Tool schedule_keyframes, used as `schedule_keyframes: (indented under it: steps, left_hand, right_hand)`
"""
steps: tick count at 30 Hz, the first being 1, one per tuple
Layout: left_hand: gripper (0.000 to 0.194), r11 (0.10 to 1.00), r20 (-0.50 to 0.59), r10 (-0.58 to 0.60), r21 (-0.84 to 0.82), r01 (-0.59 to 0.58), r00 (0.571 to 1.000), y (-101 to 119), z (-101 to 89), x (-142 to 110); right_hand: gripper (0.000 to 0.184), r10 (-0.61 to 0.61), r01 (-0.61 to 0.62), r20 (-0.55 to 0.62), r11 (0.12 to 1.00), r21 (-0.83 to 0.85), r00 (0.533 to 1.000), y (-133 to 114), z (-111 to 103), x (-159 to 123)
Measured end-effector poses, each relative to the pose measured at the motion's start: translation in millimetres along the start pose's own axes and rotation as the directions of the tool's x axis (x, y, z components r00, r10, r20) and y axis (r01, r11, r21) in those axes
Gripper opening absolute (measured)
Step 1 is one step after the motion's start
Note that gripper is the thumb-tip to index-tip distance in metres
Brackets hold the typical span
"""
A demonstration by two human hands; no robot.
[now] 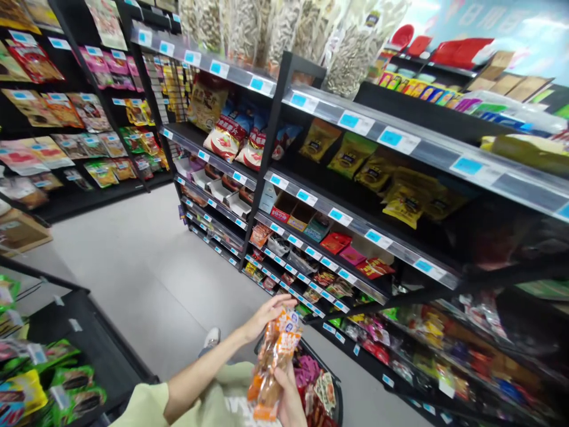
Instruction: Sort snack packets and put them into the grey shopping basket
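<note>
- My right hand [290, 392], at four o'clock, clamps orange snack packets [283, 346], thumb across them.
- My left hand [269, 312] stretches fingers over their twelve-o'clock end; gripping, I can't tell.

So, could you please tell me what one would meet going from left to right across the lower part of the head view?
Green snack packs, pale sleeve, shoe, orange snack packets, purple pack, shelved red packs.

Basket [340, 396] partly behind orange packets [276, 357] (bottom beyond frame)
</note>
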State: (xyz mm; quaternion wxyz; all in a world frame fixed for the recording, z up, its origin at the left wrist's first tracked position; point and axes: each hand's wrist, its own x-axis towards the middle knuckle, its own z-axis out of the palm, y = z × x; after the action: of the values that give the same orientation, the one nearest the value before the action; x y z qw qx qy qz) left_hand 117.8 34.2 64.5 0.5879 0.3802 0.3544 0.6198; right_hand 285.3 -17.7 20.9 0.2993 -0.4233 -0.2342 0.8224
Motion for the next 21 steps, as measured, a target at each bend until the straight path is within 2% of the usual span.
schedule_keyframes:
  steps: [3,5,8,11,14,17,19,21]
  left_hand:
    - [0.044,0.972,0.144,-0.086,-0.204,0.115,0.986,13,-33.4,4]
    - [0.041,0.957,0.144,-0.072,-0.268,0.109,0.987,18,-54.2,-2]
    - [0.035,0.948,-0.023,-0.001,-0.319,-0.007,1.000,24,-88.2,-15]
    - [0.035,0.947,-0.213,0.100,-0.280,-0.158,0.972,31,-123.5,-25]
    - [0.035,0.950,-0.231,0.172,-0.219,-0.223,0.958,40,-151.6,-33]
    - [0.030,0.965,-0.235,0.186,-0.140,-0.222,0.954,45,-166.8,-36]
    - [0.029,0.975,-0.300,0.153,-0.109,-0.193,0.942,45,-169.6,-33]
    - [0.034,0.979,-0.365,0.079,-0.149,-0.142,0.928,42,-167.9,-27]
  right_hand:
    - [0.053,0.069,-0.068,0.129,0.998,-0.015,0.989,17,39,16]
    - [0.054,0.098,-0.093,0.141,0.995,-0.040,0.985,25,61,30]
    - [0.062,0.113,-0.107,0.092,0.992,-0.070,0.989,34,92,50]
    - [0.065,0.141,-0.135,0.057,0.986,-0.094,0.988,36,120,68]
    - [0.066,0.193,-0.180,0.090,0.974,-0.138,0.977,36,142,81]
    - [0.067,0.200,-0.183,0.082,0.966,-0.181,0.976,32,153,90]
    - [0.067,0.176,-0.162,0.056,0.966,-0.200,0.983,27,155,94]
    - [0.065,0.147,-0.134,0.043,0.967,-0.216,0.988,20,155,100]
